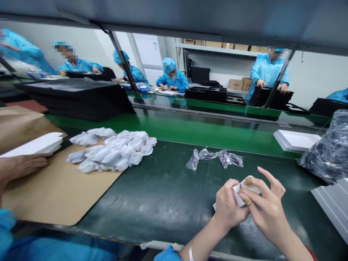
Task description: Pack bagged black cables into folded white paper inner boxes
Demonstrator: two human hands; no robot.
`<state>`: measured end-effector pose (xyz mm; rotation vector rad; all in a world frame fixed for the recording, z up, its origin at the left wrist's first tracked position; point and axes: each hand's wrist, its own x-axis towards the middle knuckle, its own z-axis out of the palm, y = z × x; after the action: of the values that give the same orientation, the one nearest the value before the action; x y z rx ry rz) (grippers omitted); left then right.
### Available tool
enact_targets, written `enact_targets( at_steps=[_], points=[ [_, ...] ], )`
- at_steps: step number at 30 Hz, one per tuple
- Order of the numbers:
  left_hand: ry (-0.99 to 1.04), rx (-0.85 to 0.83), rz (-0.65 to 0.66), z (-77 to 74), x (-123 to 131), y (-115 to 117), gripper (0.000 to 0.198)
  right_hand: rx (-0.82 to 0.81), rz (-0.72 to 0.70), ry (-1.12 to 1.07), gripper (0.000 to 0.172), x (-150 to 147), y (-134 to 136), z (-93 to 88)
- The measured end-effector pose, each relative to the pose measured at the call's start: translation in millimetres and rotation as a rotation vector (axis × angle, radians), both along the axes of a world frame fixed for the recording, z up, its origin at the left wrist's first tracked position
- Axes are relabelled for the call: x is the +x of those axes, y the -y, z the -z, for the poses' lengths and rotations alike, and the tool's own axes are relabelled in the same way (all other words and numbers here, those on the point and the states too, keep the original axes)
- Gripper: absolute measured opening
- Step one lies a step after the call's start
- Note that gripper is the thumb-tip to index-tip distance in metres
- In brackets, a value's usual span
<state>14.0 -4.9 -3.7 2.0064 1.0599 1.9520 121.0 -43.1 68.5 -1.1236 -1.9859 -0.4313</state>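
Over the dark green mat, my left hand [230, 203] is wrapped around a small white cardboard box [238, 199]. Its fingers hold the far side and part of the box is hidden behind them. My right hand [268, 207] pinches an edge of the same box between thumb and index finger, both of which wear tan finger covers. The other right fingers stretch outward. Beyond the hands lie several clear plastic bags [230, 158] with dark contents I cannot make out.
A co-worker's hand [25, 167] rests by white folded pieces [40, 144] at left. White wrapped packets [116, 150] lie on brown paper [54, 195]. At right are a white tray [299, 140], a plastic-bagged bundle [323, 148] and white cardboard [334, 206]. Several co-workers sit or stand across the bench.
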Motion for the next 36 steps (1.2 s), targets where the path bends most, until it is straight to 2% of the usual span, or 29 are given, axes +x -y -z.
enact_targets(
  at_steps=[2, 5, 7, 9, 10, 12, 16, 21, 25, 30, 33, 36],
  points=[
    [-0.006, 0.034, 0.030, 0.5, -0.3, 0.9, 0.034, -0.012, 0.016, -0.067, 0.019, 1.7, 3.5, 1.5],
    [-0.018, 0.041, 0.077, 1.9, -1.4, 1.6, 0.041, -0.065, 0.094, -0.301, 0.020, 10.9, 8.5, -3.6],
    [-0.010, 0.029, 0.093, 2.9, -1.4, 1.7, 0.043, -0.274, 0.037, -0.424, 0.023, 15.6, 9.0, -7.6],
    [0.004, 0.029, 0.099, 4.2, -0.9, 1.8, 0.041, -0.489, -0.091, -0.452, 0.026, 15.8, 8.5, -8.5],
    [0.009, 0.030, 0.098, 4.9, -0.5, 1.8, 0.040, -0.532, -0.131, -0.446, 0.025, 14.3, 8.5, -7.4],
    [0.013, 0.027, 0.094, 6.3, 0.0, 1.9, 0.039, -0.456, -0.117, -0.420, 0.020, 9.1, 10.0, -2.5],
    [0.007, 0.021, 0.105, 9.0, -0.1, 1.4, 0.039, -0.145, 0.005, -0.334, 0.012, -2.2, 14.8, 8.3],
    [0.038, -0.016, 0.112, 10.9, -0.2, 2.2, 0.033, 0.003, 0.013, -0.164, 0.014, -9.4, 15.6, 8.9],
    [0.050, -0.035, 0.128, 11.1, 0.8, 3.1, 0.034, 0.028, 0.018, -0.136, 0.014, -10.0, 15.1, 7.4],
    [0.043, -0.059, 0.127, 10.4, 3.0, 3.4, 0.041, -0.086, 0.008, -0.195, 0.016, -6.1, 14.0, 6.7],
    [0.040, -0.046, 0.131, 7.8, 1.5, 5.5, 0.036, 0.027, 0.046, -0.071, 0.015, -7.7, 16.1, 4.7],
    [0.028, -0.010, 0.198, 7.2, -2.3, 8.7, 0.025, 0.145, 0.036, 0.104, 0.015, -12.6, 21.3, 2.3]
  ],
)
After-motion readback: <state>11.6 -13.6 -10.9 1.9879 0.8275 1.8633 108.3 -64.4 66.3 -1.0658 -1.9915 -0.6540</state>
